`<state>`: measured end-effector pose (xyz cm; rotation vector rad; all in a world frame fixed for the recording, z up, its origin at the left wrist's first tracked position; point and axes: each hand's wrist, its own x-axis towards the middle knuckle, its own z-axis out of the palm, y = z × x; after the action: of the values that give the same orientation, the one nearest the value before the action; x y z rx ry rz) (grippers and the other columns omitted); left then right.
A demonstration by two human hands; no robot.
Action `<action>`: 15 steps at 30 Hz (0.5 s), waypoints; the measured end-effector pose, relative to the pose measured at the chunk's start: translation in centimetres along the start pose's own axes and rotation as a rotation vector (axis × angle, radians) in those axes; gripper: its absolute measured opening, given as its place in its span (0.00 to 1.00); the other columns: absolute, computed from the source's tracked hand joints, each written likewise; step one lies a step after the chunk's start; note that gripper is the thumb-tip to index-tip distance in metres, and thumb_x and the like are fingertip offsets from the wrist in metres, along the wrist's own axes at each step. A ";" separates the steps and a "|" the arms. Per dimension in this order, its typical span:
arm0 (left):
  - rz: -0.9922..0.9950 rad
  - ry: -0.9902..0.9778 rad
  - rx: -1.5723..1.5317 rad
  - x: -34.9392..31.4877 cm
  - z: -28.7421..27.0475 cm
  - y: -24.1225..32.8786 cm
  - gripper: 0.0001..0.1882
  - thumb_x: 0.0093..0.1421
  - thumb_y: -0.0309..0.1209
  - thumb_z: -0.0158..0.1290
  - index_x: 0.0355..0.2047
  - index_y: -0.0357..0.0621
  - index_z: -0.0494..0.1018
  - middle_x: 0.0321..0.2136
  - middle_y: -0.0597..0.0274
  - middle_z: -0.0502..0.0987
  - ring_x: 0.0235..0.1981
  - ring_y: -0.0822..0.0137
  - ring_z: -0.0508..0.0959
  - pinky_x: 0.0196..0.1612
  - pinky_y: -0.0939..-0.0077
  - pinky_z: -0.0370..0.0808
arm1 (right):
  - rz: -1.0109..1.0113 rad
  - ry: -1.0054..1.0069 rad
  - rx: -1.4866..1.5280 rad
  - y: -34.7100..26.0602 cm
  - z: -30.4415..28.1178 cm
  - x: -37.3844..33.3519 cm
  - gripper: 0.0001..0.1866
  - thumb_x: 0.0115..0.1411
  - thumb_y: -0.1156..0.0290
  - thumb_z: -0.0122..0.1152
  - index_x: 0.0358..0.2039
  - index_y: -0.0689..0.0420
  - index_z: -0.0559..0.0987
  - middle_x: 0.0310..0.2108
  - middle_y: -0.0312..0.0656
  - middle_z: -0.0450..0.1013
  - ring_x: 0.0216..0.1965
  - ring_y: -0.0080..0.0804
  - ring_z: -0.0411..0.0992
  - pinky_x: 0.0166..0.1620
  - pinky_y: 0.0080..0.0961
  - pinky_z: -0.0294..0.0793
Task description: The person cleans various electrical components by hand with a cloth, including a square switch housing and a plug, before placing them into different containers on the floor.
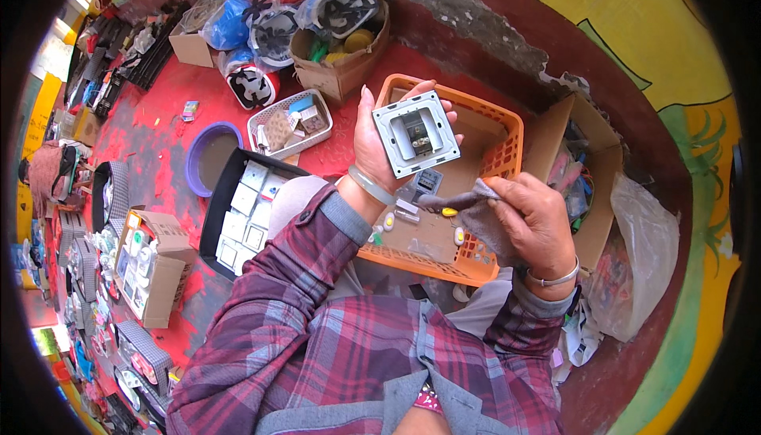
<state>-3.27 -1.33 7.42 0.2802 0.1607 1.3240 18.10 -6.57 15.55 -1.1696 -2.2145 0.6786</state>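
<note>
Several containers stand around me: an orange perforated plastic basket [514, 138] directly ahead, lined with brown cardboard and holding a grey device with a small window [429, 181] and small yellow-and-white pieces [459, 236]; left, a black open box [216, 217] of white square packets [247, 211]; farther left, a purple round basin [192, 167]; and far ahead, a white rectangular plastic basket [297, 146] of mixed small goods. My left hand [370, 146] supports a white square frame with a black centre [416, 134], thumb on its left side and fingers behind, tips showing past its far right edge, above the orange basket. My right hand [539, 221] pinches a grey-brown cloth [485, 225] between thumb and fingers, near right of the frame and apart from it.
</note>
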 end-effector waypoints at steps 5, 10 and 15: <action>-0.034 -0.031 -0.048 -0.2 0.3 0.4 0.44 0.59 0.67 0.24 0.56 0.42 0.62 0.44 0.46 0.72 0.46 0.53 0.74 0.51 0.46 0.70 | -0.044 -0.066 -0.032 0.7 -0.6 0.1 0.23 0.49 0.82 0.56 0.49 0.62 0.72 0.33 0.50 0.68 0.34 0.48 0.70 0.38 0.33 0.70; -0.030 -0.047 -0.065 -0.2 0.4 0.6 0.44 0.59 0.67 0.25 0.56 0.42 0.63 0.43 0.45 0.72 0.45 0.53 0.74 0.50 0.46 0.71 | 0.088 0.025 -0.436 3.5 1.5 -0.6 0.16 0.45 0.84 0.51 0.37 0.64 0.75 0.30 0.54 0.68 0.34 0.52 0.70 0.38 0.39 0.70; -0.037 -0.028 -0.039 -0.2 0.4 0.6 0.43 0.59 0.67 0.26 0.55 0.42 0.63 0.43 0.45 0.73 0.44 0.53 0.75 0.50 0.46 0.71 | 0.297 0.092 -0.763 5.4 2.0 -0.6 0.08 0.47 0.79 0.56 0.30 0.60 0.78 0.23 0.51 0.71 0.28 0.50 0.73 0.30 0.40 0.73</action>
<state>-3.79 -1.47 7.95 0.2614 0.1163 1.2844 20.18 -4.78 10.46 -1.8703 -2.2987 -0.1620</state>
